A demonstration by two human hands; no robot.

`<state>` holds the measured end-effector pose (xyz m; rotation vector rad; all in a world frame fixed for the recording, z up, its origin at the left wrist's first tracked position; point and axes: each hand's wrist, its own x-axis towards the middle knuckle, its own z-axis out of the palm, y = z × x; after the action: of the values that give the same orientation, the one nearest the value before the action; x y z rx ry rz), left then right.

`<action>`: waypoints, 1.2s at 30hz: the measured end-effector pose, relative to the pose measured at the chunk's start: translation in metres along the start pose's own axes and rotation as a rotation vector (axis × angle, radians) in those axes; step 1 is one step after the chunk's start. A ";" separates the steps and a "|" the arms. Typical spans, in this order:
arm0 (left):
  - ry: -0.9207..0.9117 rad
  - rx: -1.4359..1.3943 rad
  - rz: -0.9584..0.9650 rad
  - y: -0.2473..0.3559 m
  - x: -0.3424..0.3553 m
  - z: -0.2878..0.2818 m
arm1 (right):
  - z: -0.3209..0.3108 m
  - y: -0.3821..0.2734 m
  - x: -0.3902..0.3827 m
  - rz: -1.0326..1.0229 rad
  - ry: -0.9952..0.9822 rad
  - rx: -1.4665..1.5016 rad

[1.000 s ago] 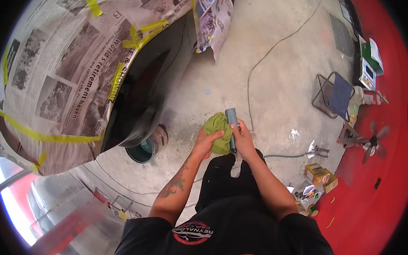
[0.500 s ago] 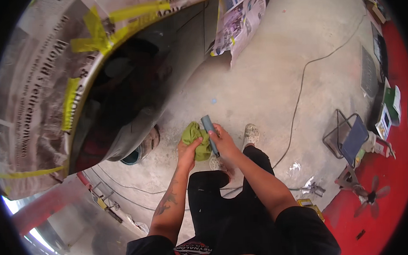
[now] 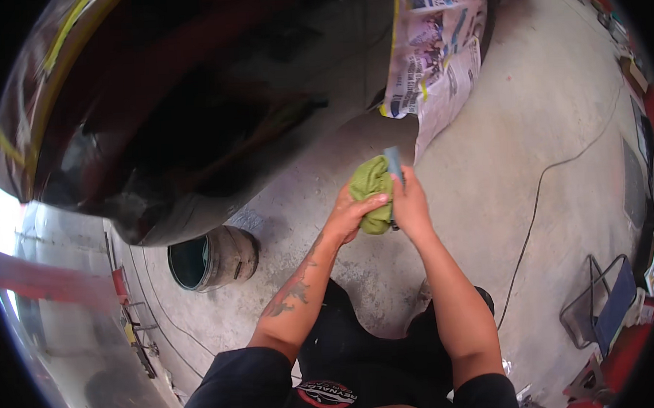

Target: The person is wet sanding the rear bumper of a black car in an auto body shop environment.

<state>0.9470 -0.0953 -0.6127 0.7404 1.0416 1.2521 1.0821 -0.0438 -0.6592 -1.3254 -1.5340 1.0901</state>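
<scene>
In front of my body, my left hand is closed round a crumpled green cloth, its thumb lying across the front. My right hand grips a narrow grey-blue block held upright, which presses against the cloth's right side. The block's top end shows above my fingers, and a dark lower end peeks out below; its middle is hidden. Beyond both hands curves a glossy black car body panel, apart from them. Newspaper is taped along the panel's right side.
A bucket with a dark green inside stands on the concrete floor under the panel, left of my hands. A dark cable snakes across the floor at right, near a folding stool. Yellow tape edges the panel at far left.
My hands have come together, bringing the block against the cloth. My view has shifted left and closer to the panel, so the bucket shows more fully.
</scene>
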 end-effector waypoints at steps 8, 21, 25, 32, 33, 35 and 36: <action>-0.204 0.342 0.209 0.023 0.014 0.045 | -0.064 -0.022 -0.009 0.114 0.107 0.260; -0.156 0.931 0.575 0.102 -0.001 0.059 | -0.052 -0.078 -0.029 0.354 0.013 0.966; -0.168 1.326 0.628 0.115 -0.001 0.068 | -0.031 -0.083 -0.030 0.306 -0.006 1.068; -0.397 1.321 0.559 0.108 -0.007 0.071 | -0.021 -0.086 -0.040 0.348 0.011 1.264; -0.400 1.314 0.537 0.108 -0.007 0.072 | -0.022 -0.087 -0.040 0.382 0.026 1.286; -0.355 1.289 0.550 0.107 -0.009 0.077 | -0.026 -0.086 -0.039 0.417 0.054 1.310; -0.302 1.263 0.566 0.106 -0.010 0.080 | -0.028 -0.085 -0.038 0.402 0.048 1.316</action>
<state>0.9791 -0.0765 -0.4845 2.2302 1.3648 0.7486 1.0891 -0.0846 -0.5716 -0.6610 -0.2366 1.8032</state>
